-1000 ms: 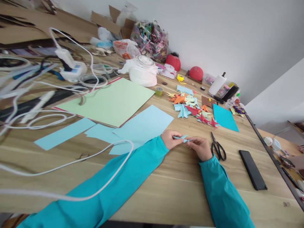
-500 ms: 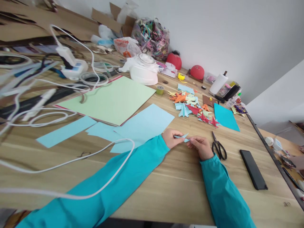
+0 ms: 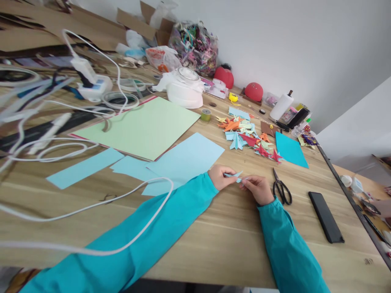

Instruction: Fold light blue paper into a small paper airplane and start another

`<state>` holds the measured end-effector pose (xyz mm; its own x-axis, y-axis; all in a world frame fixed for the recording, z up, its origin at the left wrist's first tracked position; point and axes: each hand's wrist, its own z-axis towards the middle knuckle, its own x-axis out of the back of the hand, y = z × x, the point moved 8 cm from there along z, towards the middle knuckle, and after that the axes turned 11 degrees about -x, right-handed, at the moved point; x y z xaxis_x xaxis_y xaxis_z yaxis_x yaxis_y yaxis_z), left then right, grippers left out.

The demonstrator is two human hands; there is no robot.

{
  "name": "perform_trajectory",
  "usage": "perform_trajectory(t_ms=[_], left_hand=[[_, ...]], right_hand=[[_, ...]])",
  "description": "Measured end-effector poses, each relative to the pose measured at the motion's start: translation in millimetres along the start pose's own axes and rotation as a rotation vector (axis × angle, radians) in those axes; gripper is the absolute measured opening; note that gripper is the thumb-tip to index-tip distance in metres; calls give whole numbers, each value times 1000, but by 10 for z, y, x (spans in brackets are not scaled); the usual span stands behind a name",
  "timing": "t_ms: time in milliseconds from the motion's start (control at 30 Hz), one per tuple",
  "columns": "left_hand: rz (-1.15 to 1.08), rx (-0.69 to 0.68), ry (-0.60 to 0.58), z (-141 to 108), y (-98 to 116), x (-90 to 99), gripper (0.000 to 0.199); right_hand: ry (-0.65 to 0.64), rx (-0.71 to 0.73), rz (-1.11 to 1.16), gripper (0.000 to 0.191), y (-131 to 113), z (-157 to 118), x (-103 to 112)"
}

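Note:
Between my two hands is a small folded light-blue paper piece (image 3: 237,175), pointed at its upper right. My left hand (image 3: 221,177) is closed on its left part, with thumb and fingers pinching it. The fingertips of my right hand (image 3: 258,188) pinch its right end; part of the fold is hidden behind them. Black-handled scissors (image 3: 282,190) lie just right of my right hand. Beyond my hands sits a pile of folded paper figures (image 3: 241,132) in orange, red, yellow and blue. Light-blue paper sheets (image 3: 192,156) lie to the left of my left hand.
A pale-green sheet (image 3: 146,128) lies at the left, near a white power adapter (image 3: 94,87). A white cable (image 3: 122,199) loops across my left sleeve. At the right are a black phone (image 3: 326,217) and a turquoise paper block (image 3: 291,149). A yellow tape measure (image 3: 233,97) stands farther back.
My right fingertips have shifted slightly at the right end of the folded paper. My left hand keeps its hold, and the things on the table stay in place.

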<state>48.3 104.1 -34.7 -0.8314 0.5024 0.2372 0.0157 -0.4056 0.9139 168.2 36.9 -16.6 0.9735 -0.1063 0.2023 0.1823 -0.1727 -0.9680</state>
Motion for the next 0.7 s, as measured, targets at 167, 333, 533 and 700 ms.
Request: perform_trajectory(t_ms=[167,333,533,700], left_hand=[[6,-13,-6,1,9,-11,23],[8,-13,2,-8,40,-4,23],[13,-21,24,-9,75,27,25],[5,-40,15,6,62,13,25]], right_hand=[[33,24,-6,26,-2,-5,8],[79,50,-10,28,8,-10,18],[15,-1,76,23,39,19,8],[-2,-47,141,21,63,33,16]])
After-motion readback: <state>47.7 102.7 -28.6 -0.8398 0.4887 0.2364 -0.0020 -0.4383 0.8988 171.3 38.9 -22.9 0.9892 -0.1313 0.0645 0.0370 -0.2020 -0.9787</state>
